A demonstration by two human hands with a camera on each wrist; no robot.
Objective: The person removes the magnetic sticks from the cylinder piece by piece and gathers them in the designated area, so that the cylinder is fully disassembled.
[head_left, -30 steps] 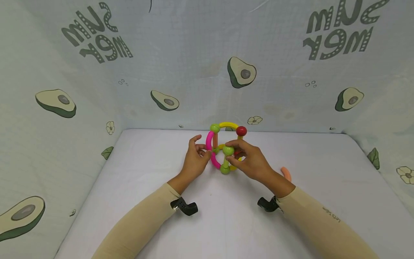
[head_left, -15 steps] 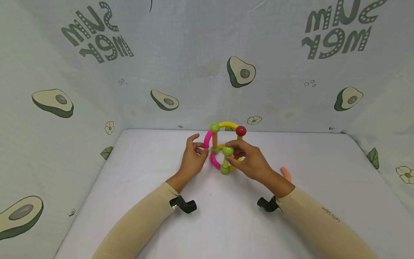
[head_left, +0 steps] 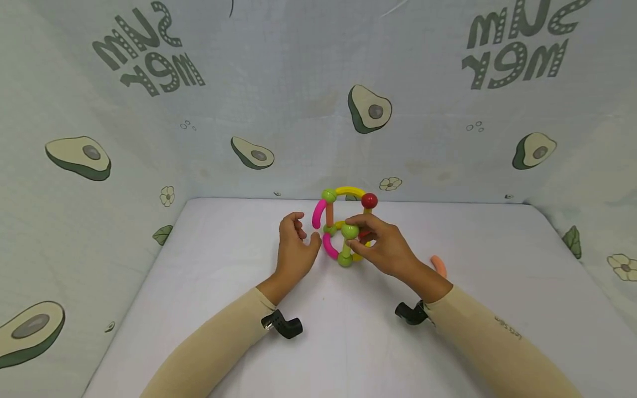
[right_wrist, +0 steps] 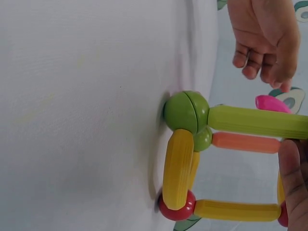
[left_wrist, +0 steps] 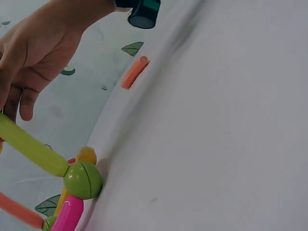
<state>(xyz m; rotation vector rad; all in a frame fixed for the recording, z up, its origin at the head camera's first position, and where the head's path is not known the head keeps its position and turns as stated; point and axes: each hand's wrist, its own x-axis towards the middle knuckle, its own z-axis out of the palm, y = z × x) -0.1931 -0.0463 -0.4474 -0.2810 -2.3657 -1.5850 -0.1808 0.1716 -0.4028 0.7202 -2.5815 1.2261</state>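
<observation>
A toy frame (head_left: 329,215) of coloured rods and balls stands upright on the counter (head_left: 323,342), between the hands. The right hand (head_left: 385,246) has its fingers clamped on the near upper green ball (head_left: 350,231), atop a light green rod (right_wrist: 255,121). The left hand (head_left: 294,249) is just beside the upper pink curve (head_left: 318,215) — its fingers and thumb apart. A loose orange piece (head_left: 438,266) lies near the right wrist.

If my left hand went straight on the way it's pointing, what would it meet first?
Probably the upper pink arc, just beyond your left hand, though depth between them is hard to judge.
</observation>
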